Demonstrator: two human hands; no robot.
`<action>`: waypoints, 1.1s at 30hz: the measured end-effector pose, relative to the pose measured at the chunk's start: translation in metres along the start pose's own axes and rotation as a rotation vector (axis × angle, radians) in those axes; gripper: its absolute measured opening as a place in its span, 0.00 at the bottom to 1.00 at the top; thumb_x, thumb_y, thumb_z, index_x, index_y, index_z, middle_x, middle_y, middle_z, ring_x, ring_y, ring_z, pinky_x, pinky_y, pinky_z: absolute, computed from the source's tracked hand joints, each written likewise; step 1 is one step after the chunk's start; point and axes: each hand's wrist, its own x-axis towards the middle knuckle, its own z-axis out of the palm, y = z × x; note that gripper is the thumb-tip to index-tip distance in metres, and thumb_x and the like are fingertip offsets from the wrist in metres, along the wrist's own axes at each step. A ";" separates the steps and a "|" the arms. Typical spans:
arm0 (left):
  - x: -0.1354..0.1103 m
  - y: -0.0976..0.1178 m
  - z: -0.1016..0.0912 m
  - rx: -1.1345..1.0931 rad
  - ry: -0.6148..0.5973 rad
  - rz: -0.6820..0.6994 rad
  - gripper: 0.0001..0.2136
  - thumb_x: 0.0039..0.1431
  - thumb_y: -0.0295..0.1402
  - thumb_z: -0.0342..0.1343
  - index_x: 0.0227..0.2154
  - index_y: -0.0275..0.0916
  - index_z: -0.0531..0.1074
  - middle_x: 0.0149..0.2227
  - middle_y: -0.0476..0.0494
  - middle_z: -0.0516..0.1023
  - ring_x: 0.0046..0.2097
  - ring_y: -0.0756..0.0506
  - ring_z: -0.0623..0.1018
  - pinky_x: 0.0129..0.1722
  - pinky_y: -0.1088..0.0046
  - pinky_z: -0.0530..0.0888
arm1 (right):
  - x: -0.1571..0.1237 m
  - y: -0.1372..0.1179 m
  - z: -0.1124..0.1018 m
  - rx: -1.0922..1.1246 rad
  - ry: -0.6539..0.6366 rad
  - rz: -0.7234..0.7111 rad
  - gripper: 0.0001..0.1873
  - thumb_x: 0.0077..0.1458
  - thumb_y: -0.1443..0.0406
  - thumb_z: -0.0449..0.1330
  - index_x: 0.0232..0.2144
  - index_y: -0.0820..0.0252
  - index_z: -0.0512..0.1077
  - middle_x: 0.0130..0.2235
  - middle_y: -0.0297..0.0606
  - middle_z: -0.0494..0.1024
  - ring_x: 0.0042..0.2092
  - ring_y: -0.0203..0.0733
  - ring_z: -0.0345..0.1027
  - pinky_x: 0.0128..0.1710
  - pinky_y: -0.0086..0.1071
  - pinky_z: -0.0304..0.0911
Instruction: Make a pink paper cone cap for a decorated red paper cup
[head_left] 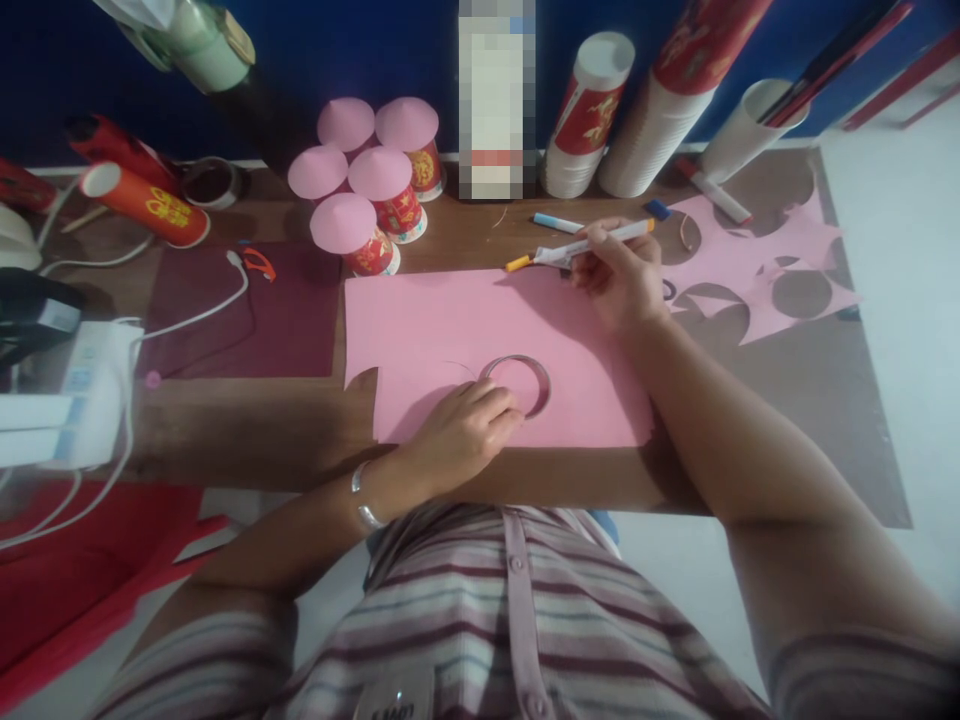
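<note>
Striped shirt [480, 620] sits lowest; left hand [461, 430] presses bunched fingers [496, 405] on ring [546, 385] atop pink paper [420, 320]; right hand [619, 280] pinches marker [592, 243] over paper's far edge.

One head-worn camera looks forward and steeply down past the wearer's striped shirt [465, 610], close over the desk [247, 430], centred on pink paper [450, 320], facing a blue wall [337, 50].

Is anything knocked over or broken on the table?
Yes. A red cup lies on its side at the far left, while the other cups stand. On the right, a pink scrap is full of round cut-out holes.
</note>
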 end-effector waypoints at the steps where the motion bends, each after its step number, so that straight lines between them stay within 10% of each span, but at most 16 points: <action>1: 0.000 0.000 -0.001 0.000 -0.005 -0.001 0.09 0.68 0.25 0.51 0.39 0.36 0.77 0.39 0.42 0.77 0.41 0.44 0.73 0.42 0.65 0.75 | 0.000 0.000 -0.001 -0.005 -0.005 0.003 0.19 0.49 0.48 0.71 0.30 0.53 0.72 0.22 0.28 0.70 0.21 0.34 0.60 0.21 0.32 0.55; 6: 0.001 0.003 -0.004 -0.023 0.045 -0.011 0.08 0.69 0.27 0.52 0.44 0.35 0.76 0.44 0.40 0.79 0.46 0.43 0.77 0.47 0.63 0.76 | 0.000 0.000 -0.002 -0.024 -0.006 0.008 0.17 0.49 0.50 0.70 0.31 0.53 0.73 0.22 0.29 0.71 0.23 0.35 0.59 0.22 0.34 0.54; 11: 0.009 0.016 0.004 -0.009 0.023 0.074 0.30 0.71 0.46 0.48 0.65 0.26 0.60 0.69 0.31 0.64 0.71 0.33 0.60 0.70 0.49 0.59 | -0.001 -0.001 0.001 -0.025 0.018 -0.006 0.15 0.50 0.51 0.70 0.31 0.54 0.73 0.22 0.30 0.71 0.22 0.35 0.60 0.21 0.33 0.55; 23: 0.009 0.008 0.020 -0.151 -0.214 0.062 0.49 0.63 0.63 0.44 0.71 0.24 0.45 0.74 0.27 0.48 0.76 0.36 0.47 0.74 0.57 0.48 | -0.007 -0.019 0.005 -0.002 -0.039 -0.041 0.14 0.51 0.52 0.71 0.27 0.53 0.76 0.22 0.30 0.72 0.22 0.35 0.63 0.19 0.31 0.58; 33: 0.006 0.005 0.026 -0.229 -0.187 0.077 0.52 0.61 0.65 0.44 0.72 0.24 0.42 0.74 0.25 0.46 0.76 0.35 0.46 0.74 0.55 0.46 | -0.024 -0.049 0.060 -0.442 -0.825 0.099 0.13 0.54 0.56 0.69 0.28 0.60 0.77 0.26 0.35 0.77 0.27 0.36 0.67 0.27 0.30 0.63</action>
